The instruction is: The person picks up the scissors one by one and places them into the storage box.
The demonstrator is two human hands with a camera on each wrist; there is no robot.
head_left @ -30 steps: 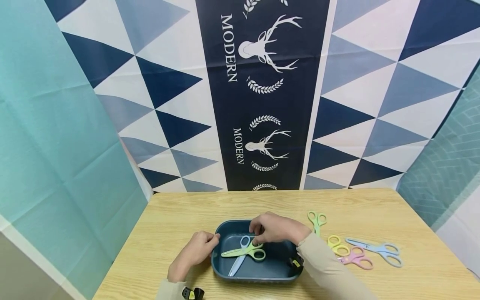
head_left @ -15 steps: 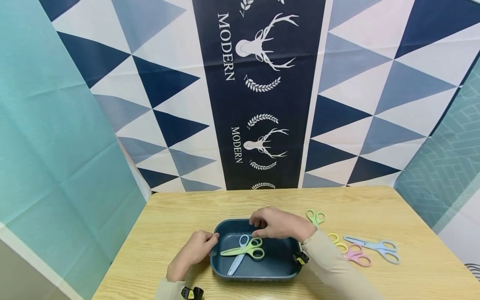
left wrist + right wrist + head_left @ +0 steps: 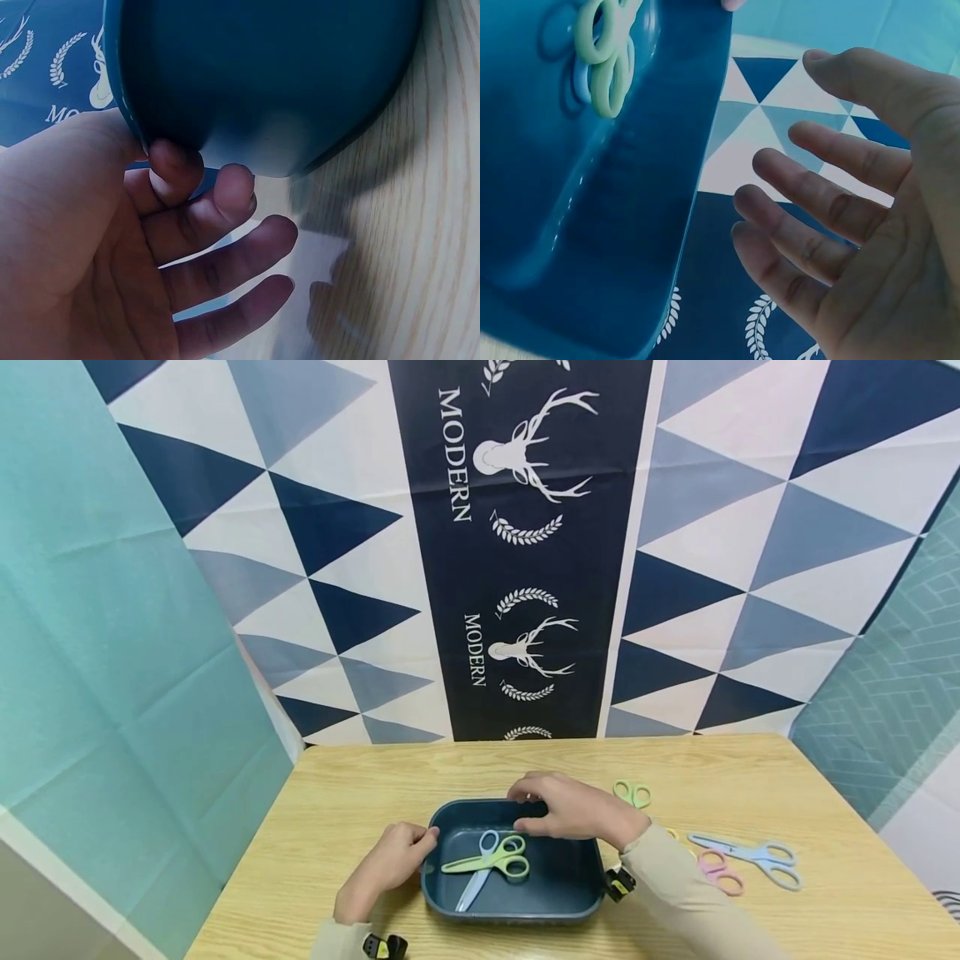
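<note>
In the head view a dark blue plastic bin stands on the wooden table. Inside it, light green scissors lie across light blue scissors. My left hand pinches the bin's left wall at the rim; the left wrist view shows the thumb and index finger there, with the other fingers spread outside. Over the bin's back right part is my right hand, with nothing in it. Its fingers are spread and loosely bent in the right wrist view.
Right of the bin lie more scissors: a green pair at the back, a yellow pair mostly hidden by the right sleeve, a pink pair and a light blue pair. A patterned cloth hangs behind the table.
My right hand has let go of the green scissors' handle and drawn up and to the right, its fingers opening. The scissors stay in the bin. My left hand keeps its place.
</note>
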